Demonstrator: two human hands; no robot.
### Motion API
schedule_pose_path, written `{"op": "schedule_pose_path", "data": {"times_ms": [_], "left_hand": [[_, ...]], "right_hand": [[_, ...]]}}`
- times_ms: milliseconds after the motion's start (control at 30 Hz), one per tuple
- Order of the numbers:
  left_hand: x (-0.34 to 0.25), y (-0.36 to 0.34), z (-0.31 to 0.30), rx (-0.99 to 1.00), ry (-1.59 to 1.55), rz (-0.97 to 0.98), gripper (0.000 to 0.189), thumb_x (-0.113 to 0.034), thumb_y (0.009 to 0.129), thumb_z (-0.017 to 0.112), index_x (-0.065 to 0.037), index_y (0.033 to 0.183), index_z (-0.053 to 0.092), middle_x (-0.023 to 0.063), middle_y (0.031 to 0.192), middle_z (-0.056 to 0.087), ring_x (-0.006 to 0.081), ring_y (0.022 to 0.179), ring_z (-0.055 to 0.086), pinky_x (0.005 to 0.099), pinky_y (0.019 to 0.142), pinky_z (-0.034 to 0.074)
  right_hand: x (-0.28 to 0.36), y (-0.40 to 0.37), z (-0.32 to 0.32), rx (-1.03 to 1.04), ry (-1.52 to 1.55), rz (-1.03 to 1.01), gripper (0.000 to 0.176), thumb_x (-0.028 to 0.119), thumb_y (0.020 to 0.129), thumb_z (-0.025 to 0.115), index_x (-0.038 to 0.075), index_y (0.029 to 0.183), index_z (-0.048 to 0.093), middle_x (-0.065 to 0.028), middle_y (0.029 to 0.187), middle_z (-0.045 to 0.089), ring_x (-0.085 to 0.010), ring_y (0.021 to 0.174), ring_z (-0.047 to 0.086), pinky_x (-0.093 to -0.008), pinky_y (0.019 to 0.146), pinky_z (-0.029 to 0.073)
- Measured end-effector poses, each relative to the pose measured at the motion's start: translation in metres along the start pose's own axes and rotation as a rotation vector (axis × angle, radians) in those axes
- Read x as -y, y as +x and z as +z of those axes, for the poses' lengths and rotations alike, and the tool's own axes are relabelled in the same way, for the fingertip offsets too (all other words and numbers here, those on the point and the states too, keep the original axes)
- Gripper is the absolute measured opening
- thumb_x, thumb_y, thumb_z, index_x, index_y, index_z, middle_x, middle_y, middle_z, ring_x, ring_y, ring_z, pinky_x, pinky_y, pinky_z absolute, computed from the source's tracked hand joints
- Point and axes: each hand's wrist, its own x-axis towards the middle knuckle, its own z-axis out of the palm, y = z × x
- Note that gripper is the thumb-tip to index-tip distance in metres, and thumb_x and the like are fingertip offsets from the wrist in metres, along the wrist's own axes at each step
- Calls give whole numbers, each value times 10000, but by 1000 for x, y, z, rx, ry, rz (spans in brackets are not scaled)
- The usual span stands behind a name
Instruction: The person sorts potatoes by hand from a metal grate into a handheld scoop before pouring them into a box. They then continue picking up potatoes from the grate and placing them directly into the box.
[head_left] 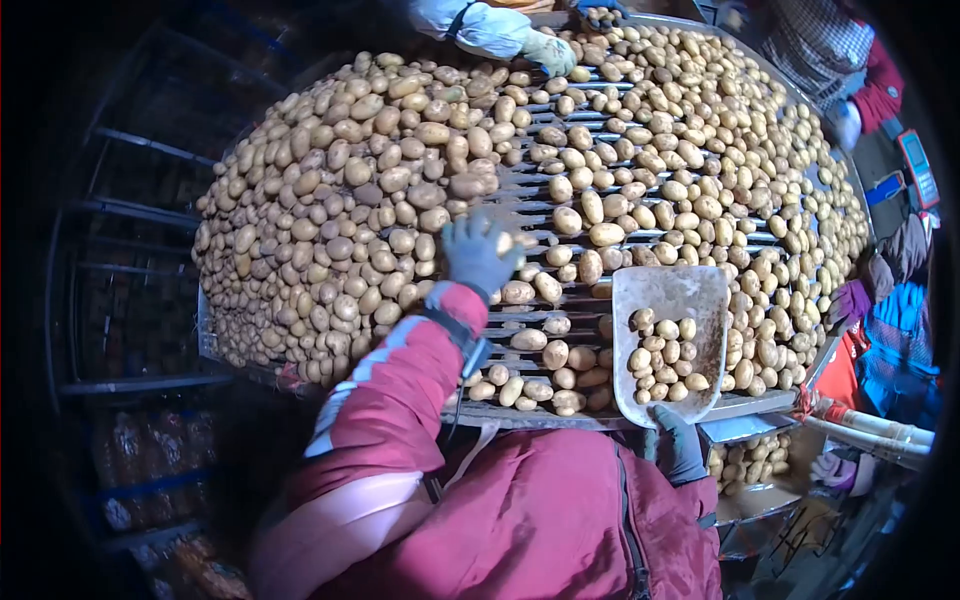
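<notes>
The potatoes (380, 180) have matt, dusty tan skins. The table's roller bars (520, 190) are dull grey metal, streaked with dirt. The scoop (670, 290) is pale and hard, plastic or metal, I cannot tell which, and its face is smeared with dry soil. The left hand (480, 252) and the right hand (680, 447) wear matt knitted cloth gloves. The jacket (560, 520) is smooth red fabric.

- The left hand (478, 252) curls over a potato (506, 243), and only a pale sliver of it shows past the glove.
- The handle of the scoop (672, 295) is buried inside the grip of the right hand (680, 447).
- A co-worker's sleeve (482, 25) is cut off by the top edge.
- The racks (140, 250) on the left are too dark to make out what they hold.
- The box (750, 468) sits half hidden under the rim of the table (770, 403).
</notes>
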Motion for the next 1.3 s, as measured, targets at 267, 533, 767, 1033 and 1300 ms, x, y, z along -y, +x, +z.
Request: {"op": "schedule_pose_path", "data": {"times_ms": [267, 533, 767, 1033, 1300], "left_hand": [[52, -45, -31, -86, -71, -41, 597, -465, 833, 681, -91, 1288, 583, 176, 1347, 527, 374, 1256, 465, 544, 1023, 393], [40, -30, -11, -28, -396, -350, 446, -411, 870, 684, -100, 1186, 635, 173, 1259, 535, 419, 983, 622, 481, 835, 527], [-115, -68, -3, -3, -408, 324, 666, -516, 875, 641, -95, 1383, 551, 199, 1427, 477, 411, 1337, 378, 529, 1146, 296], [69, -153, -12, -228, -383, -343, 652, -384, 838, 712, -22, 1340, 507, 256, 1292, 511, 457, 1217, 458, 522, 1070, 367], [17, -151, -4, 164, -396, -379, 796, -530, 885, 638, -35, 1471, 424, 182, 1550, 352, 475, 1430, 239, 556, 1152, 307]], "right_hand": [[19, 14, -24, 44, -114, 3, 233, 254, 915, 656, 76, 1065, 665, -23, 921, 688, -127, 674, 607, -262, 555, 486], [22, 10, -26, 26, -164, -22, 222, 270, 932, 636, 91, 1061, 658, 13, 806, 657, -100, 584, 570, -240, 489, 458], [38, -3, -14, 35, -149, -40, 238, 283, 941, 627, 71, 1048, 647, -5, 800, 655, -116, 550, 570, -256, 444, 458], [52, -1, -10, 150, -218, -136, 249, 246, 959, 615, 11, 1039, 634, -81, 692, 626, -183, 416, 528, -297, 365, 436], [40, -12, 9, 96, -186, -144, 227, 213, 954, 627, 14, 1063, 620, -74, 794, 654, -172, 454, 558, -294, 361, 445]]}}
